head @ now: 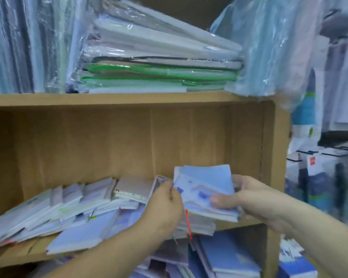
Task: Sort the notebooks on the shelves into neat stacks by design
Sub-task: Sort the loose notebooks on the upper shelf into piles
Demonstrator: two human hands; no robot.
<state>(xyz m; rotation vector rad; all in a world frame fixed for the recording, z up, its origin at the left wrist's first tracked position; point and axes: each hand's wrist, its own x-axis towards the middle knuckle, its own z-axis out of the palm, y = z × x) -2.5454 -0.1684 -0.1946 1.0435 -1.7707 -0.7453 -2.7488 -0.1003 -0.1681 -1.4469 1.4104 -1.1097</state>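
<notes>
The shelf [129,99] looks like matt brown wood grain; the notebooks [205,189] are matt paper; the upper packs [159,57] wear glossy plastic wrap.

The one head-worn view looks forward and slightly down, straight into a wooden shelf unit [129,141] from close by, and its wide lens bows the edges. The open middle compartment fills the centre. The upper board [109,99] crosses above it, with wrapped packs [159,57] at 12 o'clock. The left hand [165,205] enters from 7 o'clock and the right hand [255,199] from 4 o'clock, both gripping a stack of notebooks [207,187] just below centre.
</notes>
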